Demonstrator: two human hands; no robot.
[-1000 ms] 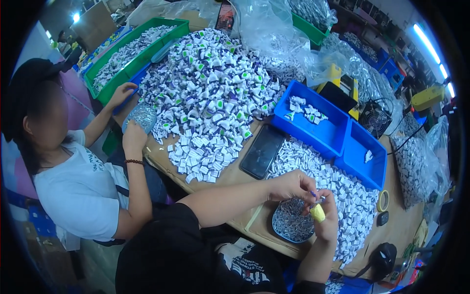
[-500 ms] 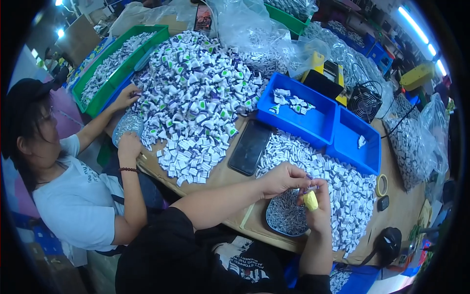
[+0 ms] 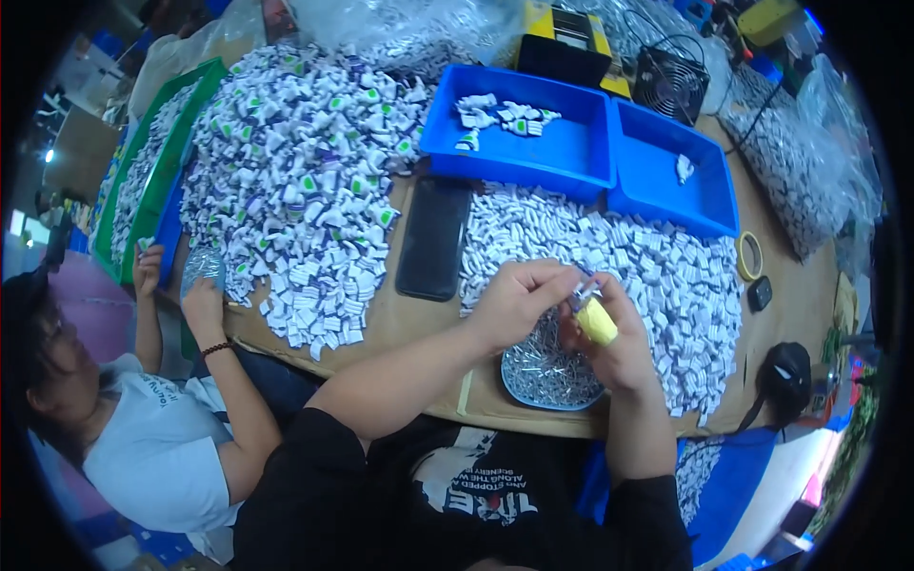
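My left hand [image 3: 522,303] and my right hand [image 3: 617,335] meet over the near edge of the table, fingertips pinched together. Between them is a small white-and-purple piece [image 3: 585,288], mostly covered by the fingers. A bright yellow wrap [image 3: 597,322] shows on a digit of my right hand. Just below both hands stands a blue bowl [image 3: 552,403] of thin silvery metal pins. Beyond them spreads a heap of small white striped pieces [image 3: 666,295], reaching to the right.
Two blue bins [image 3: 519,164] hold a few white pieces. A black phone [image 3: 433,238] lies left of them, beside a large white-purple-green heap [image 3: 295,181]. A tape roll [image 3: 750,255], a small fan [image 3: 671,84] and a bagged bundle [image 3: 785,190] are rightward. A co-worker [image 3: 157,428] sits left.
The view has shifted, so the table things appear higher and further left. My hands stay pinched together on the small piece. The co-worker's far hand has moved off the heap, toward the green tray.
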